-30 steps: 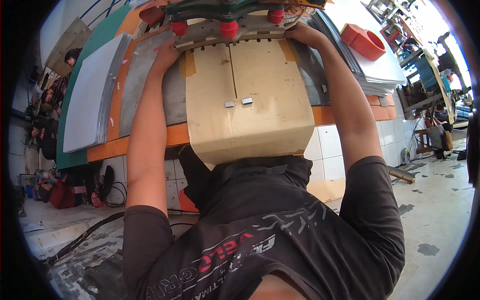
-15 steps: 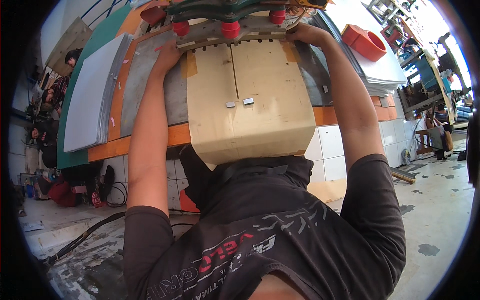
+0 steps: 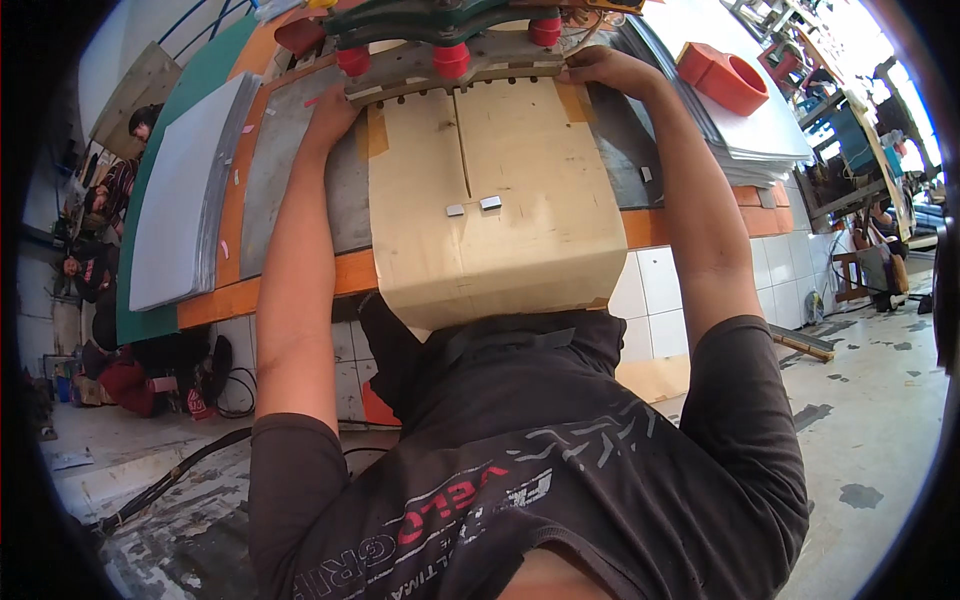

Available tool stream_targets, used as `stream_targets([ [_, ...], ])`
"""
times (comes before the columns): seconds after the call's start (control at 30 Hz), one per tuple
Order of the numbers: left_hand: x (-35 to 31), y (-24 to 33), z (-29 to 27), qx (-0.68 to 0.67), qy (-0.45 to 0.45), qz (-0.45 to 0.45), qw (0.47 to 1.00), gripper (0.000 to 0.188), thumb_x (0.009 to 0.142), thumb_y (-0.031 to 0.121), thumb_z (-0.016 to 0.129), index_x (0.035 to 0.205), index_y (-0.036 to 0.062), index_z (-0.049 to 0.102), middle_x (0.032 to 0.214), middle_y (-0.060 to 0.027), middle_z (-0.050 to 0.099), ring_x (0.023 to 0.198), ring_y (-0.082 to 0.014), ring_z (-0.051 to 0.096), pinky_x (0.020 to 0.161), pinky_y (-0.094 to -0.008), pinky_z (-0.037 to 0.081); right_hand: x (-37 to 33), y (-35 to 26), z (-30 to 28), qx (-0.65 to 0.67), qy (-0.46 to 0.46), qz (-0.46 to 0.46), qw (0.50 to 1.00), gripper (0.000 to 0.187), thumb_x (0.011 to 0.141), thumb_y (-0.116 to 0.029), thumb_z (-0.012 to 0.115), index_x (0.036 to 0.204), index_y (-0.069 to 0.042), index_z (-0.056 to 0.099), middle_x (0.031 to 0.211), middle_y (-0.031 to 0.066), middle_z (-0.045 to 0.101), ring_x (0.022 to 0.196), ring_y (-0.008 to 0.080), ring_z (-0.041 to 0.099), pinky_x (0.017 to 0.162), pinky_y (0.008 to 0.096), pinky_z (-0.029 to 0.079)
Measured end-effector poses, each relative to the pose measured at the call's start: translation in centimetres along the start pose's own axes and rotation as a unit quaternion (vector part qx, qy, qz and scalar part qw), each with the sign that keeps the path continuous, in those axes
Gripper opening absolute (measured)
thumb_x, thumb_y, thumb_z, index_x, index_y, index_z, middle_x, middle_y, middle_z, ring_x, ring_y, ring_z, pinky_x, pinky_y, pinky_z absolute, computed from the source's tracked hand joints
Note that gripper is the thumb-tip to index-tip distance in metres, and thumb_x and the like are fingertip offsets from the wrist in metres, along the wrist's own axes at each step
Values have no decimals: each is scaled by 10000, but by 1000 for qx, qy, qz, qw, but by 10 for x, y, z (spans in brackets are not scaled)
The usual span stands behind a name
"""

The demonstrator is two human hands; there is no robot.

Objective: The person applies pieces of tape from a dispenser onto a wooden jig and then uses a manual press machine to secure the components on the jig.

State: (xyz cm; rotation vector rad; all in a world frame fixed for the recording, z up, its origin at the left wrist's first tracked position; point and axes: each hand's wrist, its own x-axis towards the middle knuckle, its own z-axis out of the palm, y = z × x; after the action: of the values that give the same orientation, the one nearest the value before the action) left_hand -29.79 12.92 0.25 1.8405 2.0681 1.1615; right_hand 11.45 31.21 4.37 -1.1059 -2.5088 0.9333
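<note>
A beige board [image 3: 500, 240] with a narrow central slot and brown tape on its upper corners lies before me, its near end curving down over the table edge. Two small shiny metal blocks [image 3: 489, 203] sit on it near the slot's end. Across its far edge runs a grey bar [image 3: 490, 74], under a dark green frame [image 3: 440, 22] with red cylindrical feet [image 3: 450, 60]. My left hand [image 3: 330, 117] is closed at the bar's left end, fingertips partly hidden. At the right end, my right hand [image 3: 612, 70] is closed with thumb and fingers against the bar.
Stacked grey-white sheets [image 3: 190, 200] lie at the left on a green board [image 3: 150, 322]. Another stack [image 3: 775, 135] at the right carries a red ring-shaped holder [image 3: 725, 80]. An orange edge [image 3: 345, 272] borders the table. People sit at the far left; a black cable [image 3: 175, 472] crosses the floor.
The whole view has shifted slightly, so the table things appear a little further left. Both hands stay at the bar's ends, and the board and blocks keep their places.
</note>
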Motion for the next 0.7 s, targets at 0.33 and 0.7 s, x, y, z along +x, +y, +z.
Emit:
stream_targets([
  [0.33, 3, 0, 0, -29, -50, 71, 996, 251, 884, 188, 652, 1061, 19, 708, 953, -156, 741, 913, -262, 702, 795, -373, 514, 12, 16, -1, 147, -36, 21, 988, 494, 823, -393, 798, 1107, 2, 710, 1056, 78, 696, 1011, 176, 600, 927, 324, 436],
  [0.7, 6, -9, -4, -18, -83, 64, 994, 255, 879, 169, 644, 1081, 24, 695, 990, -148, 736, 940, -262, 692, 827, -372, 508, 10, 11, 0, 289, -46, 22, 956, 461, 853, -360, 780, 1110, 15, 704, 1066, 71, 697, 1025, 135, 592, 919, 283, 438],
])
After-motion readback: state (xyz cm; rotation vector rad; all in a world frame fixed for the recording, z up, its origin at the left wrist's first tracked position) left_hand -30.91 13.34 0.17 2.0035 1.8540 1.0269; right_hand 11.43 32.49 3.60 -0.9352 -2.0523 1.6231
